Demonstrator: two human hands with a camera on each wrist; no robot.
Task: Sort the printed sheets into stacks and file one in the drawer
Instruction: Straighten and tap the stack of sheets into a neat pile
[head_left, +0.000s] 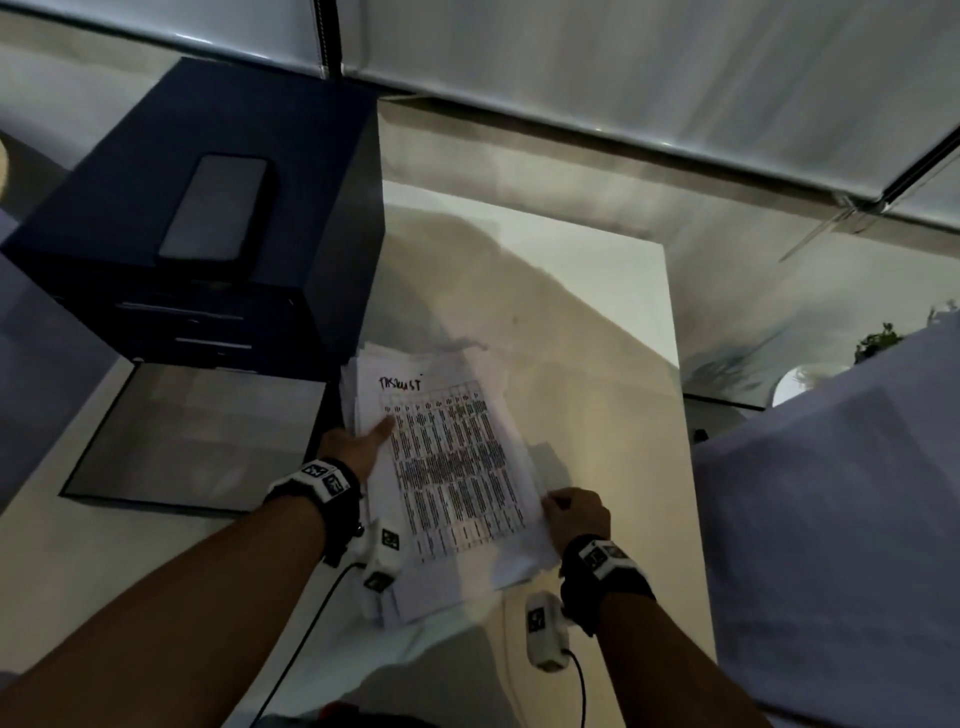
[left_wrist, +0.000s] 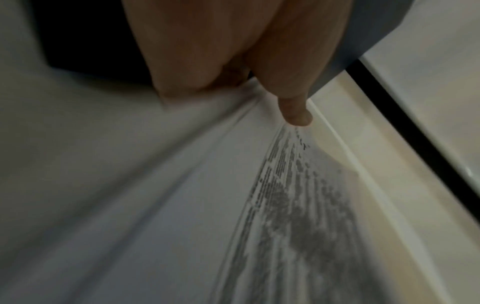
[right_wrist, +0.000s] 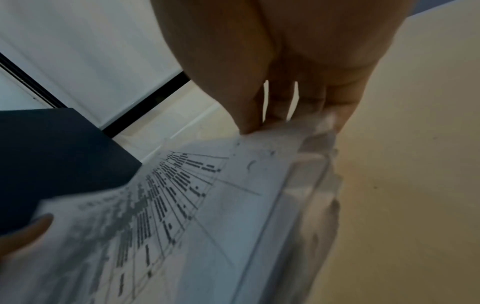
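A stack of printed sheets (head_left: 452, 478) lies slanted on the white desk (head_left: 587, 322), its top page a dense table with a handwritten heading. My left hand (head_left: 361, 447) holds the stack's left edge, thumb (left_wrist: 296, 115) pressed on the top page (left_wrist: 285, 205). At the near right corner my right hand (head_left: 575, 512) pinches the sheets, and its fingers (right_wrist: 255, 115) curl over the crumpled corner (right_wrist: 306, 131). Left of the stack stands a dark blue drawer cabinet (head_left: 218, 119). Its lowest drawer (head_left: 197, 431) is pulled out and shows a grey bottom.
A dark phone (head_left: 218, 208) lies on top of the cabinet. White fabric (head_left: 831, 519) fills the right side past the desk edge. A small plant (head_left: 878, 340) shows behind it. Cables (head_left: 306, 629) run from the wrist cameras toward me. Window blinds (head_left: 623, 78) line the back.
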